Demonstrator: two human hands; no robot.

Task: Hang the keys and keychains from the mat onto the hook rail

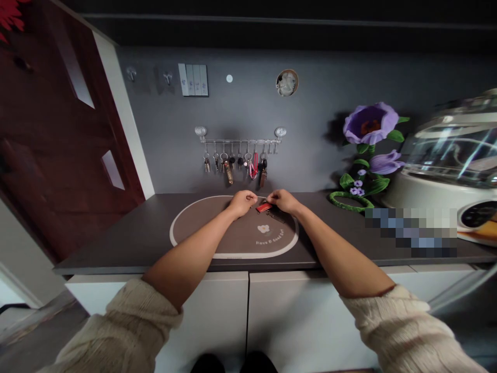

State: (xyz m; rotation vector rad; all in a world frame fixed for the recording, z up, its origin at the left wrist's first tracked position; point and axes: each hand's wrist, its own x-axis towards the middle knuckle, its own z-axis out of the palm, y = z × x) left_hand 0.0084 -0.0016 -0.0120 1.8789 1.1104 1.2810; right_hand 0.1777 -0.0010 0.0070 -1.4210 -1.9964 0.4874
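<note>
Over the brown oval mat [202,228], my two hands are close together. My right hand [284,200] pinches a set of keys [276,215] by its ring, with a red tag [264,207] hanging from it just above or on the mat; I cannot tell which. Fingers pressed together, my left hand [243,202] is just left of the tag. Something small and dark shows at its fingertips, too small to name. Behind the hands, a clear hook rail [240,141] on the grey wall carries several key sets, among them a brown key fob [228,172] and a pink-red strap [254,167].
The dark countertop [128,228] runs above white cabinet doors [217,316]. To the right stand a purple crocheted flower [370,124] on a green ring base and a white appliance with a clear dome [458,145]. A dark red door [73,155] is at left.
</note>
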